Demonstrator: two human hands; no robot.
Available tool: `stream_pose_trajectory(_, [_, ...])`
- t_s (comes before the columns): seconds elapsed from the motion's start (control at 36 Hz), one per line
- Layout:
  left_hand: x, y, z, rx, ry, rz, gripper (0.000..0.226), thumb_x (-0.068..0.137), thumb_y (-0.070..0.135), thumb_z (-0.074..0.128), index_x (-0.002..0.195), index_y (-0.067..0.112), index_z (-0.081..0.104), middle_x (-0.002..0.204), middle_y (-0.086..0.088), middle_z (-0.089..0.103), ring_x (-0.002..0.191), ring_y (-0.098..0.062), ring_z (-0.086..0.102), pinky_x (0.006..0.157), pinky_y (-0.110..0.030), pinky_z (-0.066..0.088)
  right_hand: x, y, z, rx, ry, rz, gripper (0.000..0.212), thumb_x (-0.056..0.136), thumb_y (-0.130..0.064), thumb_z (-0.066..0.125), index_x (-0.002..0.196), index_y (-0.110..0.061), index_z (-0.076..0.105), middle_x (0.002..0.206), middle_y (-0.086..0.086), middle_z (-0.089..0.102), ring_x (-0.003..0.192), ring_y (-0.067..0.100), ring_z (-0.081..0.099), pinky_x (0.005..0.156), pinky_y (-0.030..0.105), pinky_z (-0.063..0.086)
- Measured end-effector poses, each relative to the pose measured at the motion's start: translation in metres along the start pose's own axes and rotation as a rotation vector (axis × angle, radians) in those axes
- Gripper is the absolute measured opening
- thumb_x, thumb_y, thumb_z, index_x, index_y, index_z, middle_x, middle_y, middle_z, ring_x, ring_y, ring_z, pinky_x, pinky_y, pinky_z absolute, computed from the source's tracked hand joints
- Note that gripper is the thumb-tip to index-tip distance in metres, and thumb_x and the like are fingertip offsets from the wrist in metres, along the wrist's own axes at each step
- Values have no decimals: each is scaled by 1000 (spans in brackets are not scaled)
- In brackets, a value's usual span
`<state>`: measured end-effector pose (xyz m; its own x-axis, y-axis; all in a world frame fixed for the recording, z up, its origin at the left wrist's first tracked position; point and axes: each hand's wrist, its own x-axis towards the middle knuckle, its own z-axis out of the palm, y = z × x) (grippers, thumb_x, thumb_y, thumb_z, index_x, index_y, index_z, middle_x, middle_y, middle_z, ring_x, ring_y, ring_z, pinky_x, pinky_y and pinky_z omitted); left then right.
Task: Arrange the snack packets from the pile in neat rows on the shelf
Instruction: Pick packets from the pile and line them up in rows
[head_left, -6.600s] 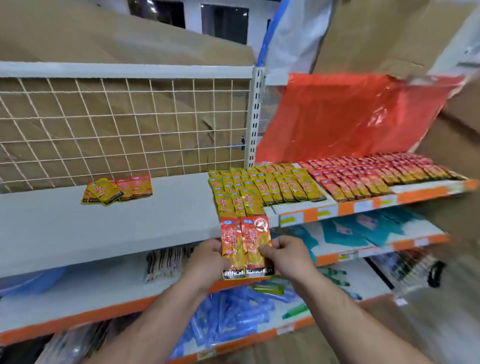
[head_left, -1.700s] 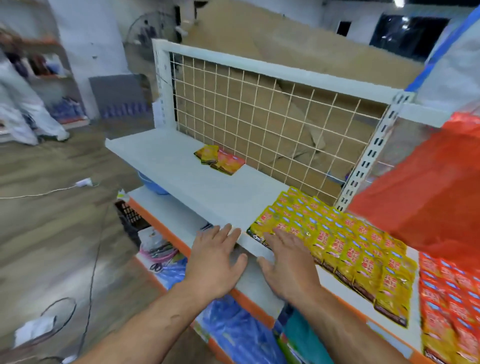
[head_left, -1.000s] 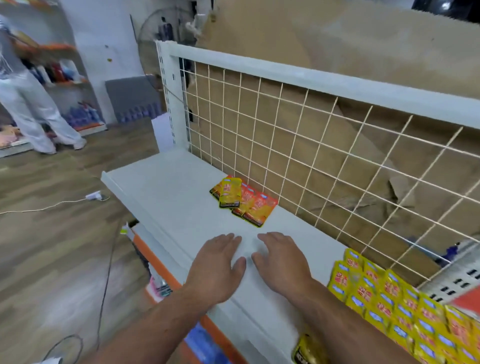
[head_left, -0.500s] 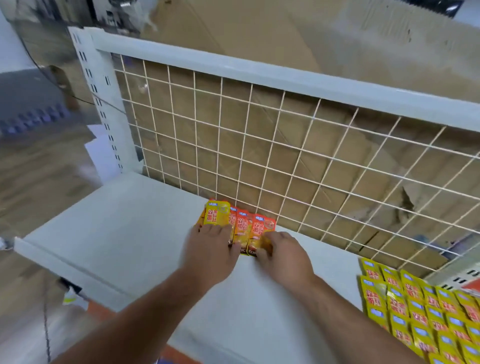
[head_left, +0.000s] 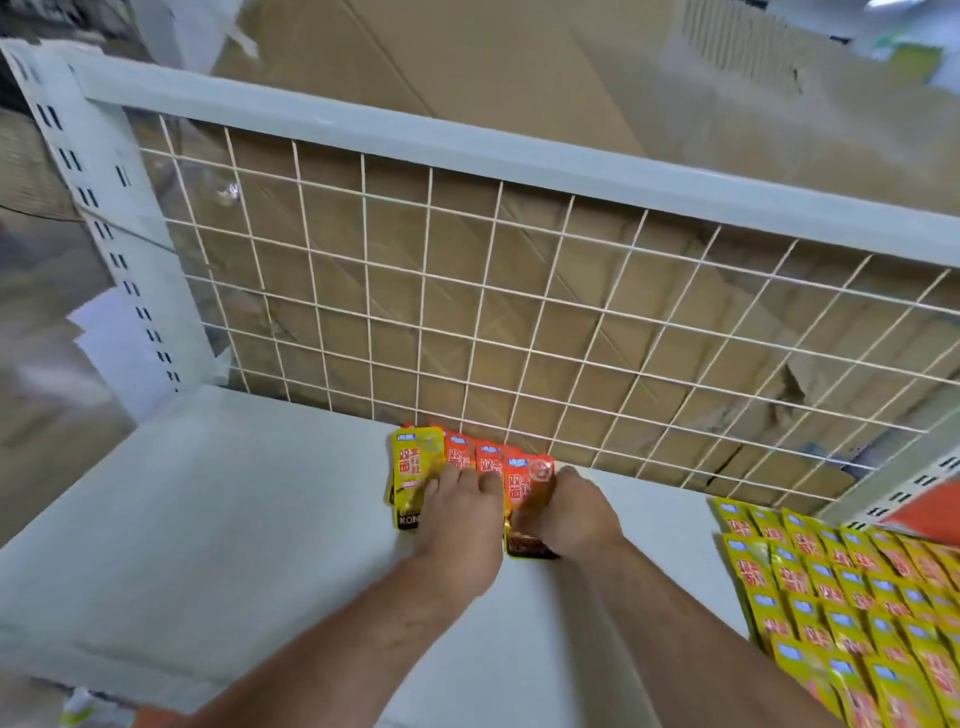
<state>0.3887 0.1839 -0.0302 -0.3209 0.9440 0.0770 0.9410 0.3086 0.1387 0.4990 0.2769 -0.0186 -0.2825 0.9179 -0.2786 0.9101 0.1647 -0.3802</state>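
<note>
Shelf: white shelf, with a wire grid as its back and cardboard behind that.
Pile: pile of packets at the foot of the grid, overlapping; yellow packet leftmost.
Left hand: fingers straight, pressing on the pile.
Right hand: grips the rightmost orange packet.
Rows: rows of yellow packets at right, well apart from the pile.

left hand reached pile; right hand now grips orange packet.

1 head view, looking forward-down, close over white shelf, facing wire grid
</note>
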Motion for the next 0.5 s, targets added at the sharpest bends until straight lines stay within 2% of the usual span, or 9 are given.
stream_pose_trajectory(0.08, [4,3,2,-46,-10,5,58,87,21,56,142,14,37,130,-5,53,120,-27,42,101,-35,32,-4,5,-2,16,-9,12,55,72,-49,73,108,-18,45,112,1,62,106,22,62,75,27,43])
stream_pose_trajectory(0.14, [6,5,2,-76,-7,1,71,85,18,57,149,8,27,135,-7,51,122,-26,44,106,-32,29,-7,8,-2,25,-11,15,56,71,-48,75,110,-18,48,112,-1,63,106,21,62,76,28,45])
stream_pose_trajectory(0.22, [6,13,1,-140,-43,3,79,85,17,59,151,3,18,140,-9,46,127,-25,42,109,-30,24,-14,13,-1,33,-17,15,54,70,-46,76,111,-19,53,111,-2,64,104,19,62,79,28,47])
stream_pose_trajectory(0.28, [5,19,1,-177,-74,-13,74,88,20,59,150,4,20,140,-10,44,129,-26,40,110,-31,24,-20,16,-1,51,-5,9,54,69,-46,78,110,-19,54,109,-2,65,102,19,63,74,27,45])
stream_pose_trajectory(0.39, [-2,27,10,-225,-80,-4,53,86,27,63,133,16,42,128,-5,51,118,-24,45,100,-32,33,-34,23,1,89,23,-17,48,69,-40,77,107,-19,56,105,0,65,97,20,63,70,27,43])
stream_pose_trajectory(0.5, [-12,38,13,-302,-65,-4,43,84,23,63,123,17,45,122,-4,43,115,-22,45,86,-29,39,-45,32,1,136,90,-22,40,70,-34,75,103,-20,57,100,-2,65,91,19,61,71,29,46])
